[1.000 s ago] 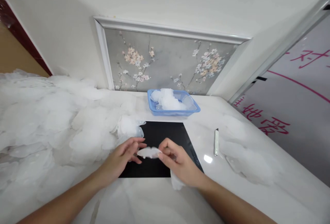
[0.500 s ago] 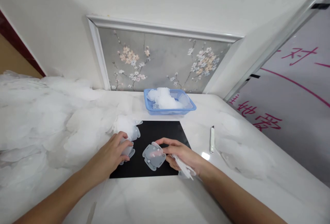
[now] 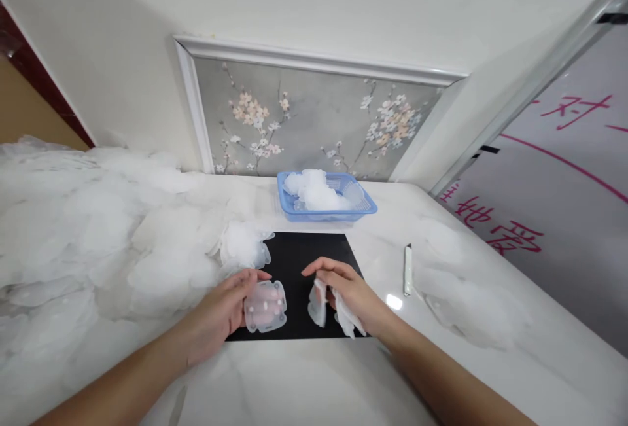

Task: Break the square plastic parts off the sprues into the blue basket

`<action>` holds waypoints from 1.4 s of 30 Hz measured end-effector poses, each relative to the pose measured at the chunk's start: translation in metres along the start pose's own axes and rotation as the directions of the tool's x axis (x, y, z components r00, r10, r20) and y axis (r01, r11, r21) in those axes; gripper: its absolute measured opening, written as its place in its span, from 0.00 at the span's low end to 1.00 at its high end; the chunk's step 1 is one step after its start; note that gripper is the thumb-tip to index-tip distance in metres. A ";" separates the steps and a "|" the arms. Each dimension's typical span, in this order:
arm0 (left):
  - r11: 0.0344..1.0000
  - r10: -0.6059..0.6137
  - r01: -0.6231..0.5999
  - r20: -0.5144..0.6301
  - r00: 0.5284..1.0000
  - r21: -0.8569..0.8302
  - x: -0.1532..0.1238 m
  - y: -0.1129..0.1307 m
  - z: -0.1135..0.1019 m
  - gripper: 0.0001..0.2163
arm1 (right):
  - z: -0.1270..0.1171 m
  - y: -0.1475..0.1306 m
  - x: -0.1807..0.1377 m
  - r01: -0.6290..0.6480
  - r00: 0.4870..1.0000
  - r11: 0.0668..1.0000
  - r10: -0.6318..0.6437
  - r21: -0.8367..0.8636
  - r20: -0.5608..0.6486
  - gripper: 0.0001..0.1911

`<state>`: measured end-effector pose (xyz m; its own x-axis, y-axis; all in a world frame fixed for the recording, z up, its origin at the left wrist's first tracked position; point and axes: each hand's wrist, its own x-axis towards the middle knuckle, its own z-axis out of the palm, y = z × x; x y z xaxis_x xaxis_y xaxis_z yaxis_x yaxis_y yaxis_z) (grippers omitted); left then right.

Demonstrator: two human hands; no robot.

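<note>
My left hand holds a translucent, squarish plastic piece with rounded notched edges and small light spots; my fingers show through from behind it. Over the right part of the black mat is my right hand, gripping several similar thin plastic pieces against the palm. One more translucent piece hangs tilted near its thumb and fingers. Just beyond my left hand, a small heap of these pieces overlaps the mat's left edge.
A big pile of whitish plastic pieces covers the table's left side. A blue basket with more pieces stands by the wall. Right of the mat lies a white utility knife, and further right a whiteboard carries pink writing.
My left hand has turned and now displays a piece flat over the fingers. The piece at my right fingertips has swung edge-on, closer to the palm. The view has shifted slightly.
</note>
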<state>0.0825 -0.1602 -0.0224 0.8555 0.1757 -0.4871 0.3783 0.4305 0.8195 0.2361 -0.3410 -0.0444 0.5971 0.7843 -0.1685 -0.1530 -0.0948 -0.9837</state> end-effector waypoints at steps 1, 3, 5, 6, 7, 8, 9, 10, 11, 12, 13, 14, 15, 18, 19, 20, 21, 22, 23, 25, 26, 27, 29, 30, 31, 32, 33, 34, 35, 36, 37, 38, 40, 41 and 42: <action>0.998 -0.026 0.027 0.023 0.999 -0.052 0.000 0.001 0.000 0.19 | 0.000 -0.001 0.000 0.039 0.999 0.998 -0.041 -0.055 -0.027 0.15; 0.992 -0.058 0.065 0.073 0.996 -0.107 0.000 0.003 0.000 0.21 | -0.002 -0.002 -0.001 0.099 0.991 0.977 -0.114 -0.191 -0.069 0.15; 0.987 -0.066 0.082 0.119 0.991 -0.140 0.000 0.003 -0.001 0.24 | -0.003 0.000 -0.002 0.139 0.981 0.929 -0.177 -0.342 -0.082 0.14; 0.984 -0.067 0.088 0.139 0.988 -0.156 0.000 0.003 -0.002 0.25 | -0.003 0.002 -0.003 0.175 0.973 0.890 -0.222 -0.420 -0.063 0.11; 0.981 -0.065 0.091 0.154 0.986 -0.170 0.000 0.003 -0.003 0.26 | -0.003 0.004 -0.004 0.233 0.960 0.837 -0.279 -0.495 -0.021 0.08; 0.979 -0.059 0.090 0.167 0.984 -0.183 0.000 0.003 -0.003 0.27 | -0.002 0.005 -0.005 0.304 0.940 0.772 -0.339 -0.558 0.042 0.04; 0.977 -0.052 0.087 0.178 0.983 -0.196 0.000 0.002 -0.003 0.27 | -0.001 0.007 -0.006 0.379 0.913 0.698 -0.389 -0.608 0.122 0.06; 0.974 -0.043 0.083 0.187 0.981 -0.209 0.000 0.002 -0.003 0.27 | 0.000 0.009 -0.007 0.448 0.882 0.619 -0.422 -0.645 0.208 0.13; 0.972 -0.036 0.079 0.194 0.980 -0.220 0.000 0.003 -0.003 0.27 | 0.003 0.011 -0.008 0.506 0.852 0.539 -0.436 -0.673 0.291 0.19; 0.970 -0.028 0.075 0.200 0.979 -0.231 -0.001 0.003 -0.002 0.26 | 0.005 0.012 -0.009 0.549 0.824 0.459 -0.437 -0.698 0.361 0.24; 0.968 -0.023 0.073 0.205 0.978 -0.239 -0.001 0.004 -0.001 0.26 | 0.008 0.013 -0.010 0.582 0.798 0.376 -0.437 -0.721 0.416 0.25; 0.967 -0.019 0.071 0.210 0.977 -0.246 -0.002 0.005 0.000 0.25 | 0.011 0.014 -0.011 0.612 0.769 0.296 -0.441 -0.734 0.463 0.24; 0.965 -0.012 0.067 0.216 0.976 -0.252 -0.002 0.005 0.001 0.25 | 0.014 0.014 -0.012 0.641 0.737 0.233 -0.452 -0.731 0.502 0.21; 0.985 0.016 0.019 0.207 0.978 -0.169 -0.002 0.003 0.001 0.25 | 0.021 0.011 -0.015 0.703 0.692 0.316 -0.513 -0.637 0.509 0.09; 0.997 0.046 -0.035 0.171 0.984 -0.068 -0.001 0.002 -0.001 0.25 | 0.023 0.010 -0.016 0.673 0.733 0.448 -0.511 -0.589 0.449 0.09; 0.990 0.099 -0.110 0.125 0.987 0.086 0.000 0.001 -0.003 0.23 | 0.023 0.008 -0.016 0.596 0.802 0.604 -0.478 -0.529 0.359 0.09; 0.939 0.176 -0.194 0.087 0.981 0.283 0.000 0.001 -0.005 0.19 | 0.023 0.007 -0.015 0.482 0.876 0.752 -0.405 -0.450 0.260 0.10; 0.832 0.262 -0.265 0.075 0.962 0.488 0.001 0.001 -0.008 0.15 | 0.021 0.006 -0.014 0.347 0.937 0.867 -0.303 -0.357 0.173 0.10; 0.683 0.335 -0.312 0.097 0.937 0.660 0.001 0.002 -0.012 0.11 | 0.018 0.005 -0.012 0.217 0.975 0.941 -0.194 -0.260 0.111 0.11; 0.384 0.388 -0.350 0.195 0.901 0.855 -0.001 0.007 -0.020 0.05 | 0.011 0.004 -0.007 0.021 0.998 0.996 -0.015 -0.085 0.065 0.10; 0.275 0.382 -0.354 0.236 0.893 0.894 -0.002 0.010 -0.024 0.04 | 0.007 0.004 -0.004 -0.055 0.996 0.998 0.056 -0.015 0.069 0.11; 0.195 0.366 -0.355 0.268 0.891 0.914 -0.003 0.013 -0.029 0.04 | 0.003 0.004 -0.002 -0.124 0.989 0.992 0.121 0.035 0.081 0.12; 0.093 0.331 -0.363 0.315 0.889 0.927 -0.004 0.018 -0.038 0.08 | -0.005 0.003 0.001 -0.232 0.969 0.969 0.222 0.090 0.110 0.16; 0.056 0.315 -0.370 0.336 0.888 0.927 -0.004 0.020 -0.042 0.09 | -0.007 0.003 0.002 -0.267 0.959 0.958 0.254 0.100 0.128 0.18; 0.025 0.304 -0.381 0.356 0.883 0.924 -0.004 0.021 -0.045 0.10 | -0.009 0.002 0.003 -0.290 0.951 0.951 0.275 0.102 0.141 0.19; -0.005 0.300 -0.395 0.379 0.876 0.919 -0.004 0.021 -0.047 0.10 | -0.010 0.001 0.002 -0.305 0.946 0.947 0.289 0.099 0.148 0.20; -0.037 0.302 -0.408 0.400 0.866 0.912 -0.003 0.021 -0.048 0.10 | -0.011 0.000 0.002 -0.312 0.943 0.945 0.296 0.100 0.151 0.20; -0.068 0.305 -0.420 0.420 0.855 0.905 -0.003 0.021 -0.049 0.09 | -0.011 0.000 0.002 -0.318 0.941 0.942 0.300 0.106 0.153 0.21; -0.096 0.309 -0.431 0.439 0.844 0.897 -0.003 0.021 -0.049 0.09 | -0.011 -0.001 0.001 -0.322 0.940 0.940 0.303 0.114 0.156 0.22; -0.120 0.314 -0.444 0.458 0.831 0.888 -0.002 0.020 -0.048 0.08 | -0.010 -0.001 0.001 -0.325 0.939 0.938 0.304 0.123 0.161 0.22; -0.142 0.319 -0.458 0.479 0.818 0.878 -0.002 0.020 -0.046 0.07 | -0.010 -0.001 0.000 -0.325 0.938 0.936 0.302 0.134 0.169 0.23; -0.164 0.323 -0.472 0.499 0.804 0.866 -0.002 0.020 -0.044 0.06 | -0.010 0.000 0.000 -0.322 0.938 0.936 0.295 0.143 0.179 0.23; -0.202 0.340 -0.497 0.537 0.772 0.844 -0.002 0.020 -0.041 0.08 | -0.011 0.000 0.000 -0.312 0.939 0.938 0.280 0.150 0.197 0.23; -0.219 0.352 -0.502 0.548 0.759 0.836 -0.001 0.020 -0.039 0.09 | -0.011 0.001 0.001 -0.307 0.940 0.939 0.273 0.154 0.206 0.23; -0.234 0.364 -0.502 0.553 0.749 0.833 -0.001 0.020 -0.038 0.11 | -0.011 0.001 0.001 -0.303 0.939 0.940 0.267 0.155 0.215 0.23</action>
<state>0.0761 -0.1183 -0.0167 0.9743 -0.2018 0.0999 -0.2230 -0.9262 0.3041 0.2452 -0.3476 -0.0462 0.3504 0.8435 -0.4071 -0.4468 -0.2315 -0.8642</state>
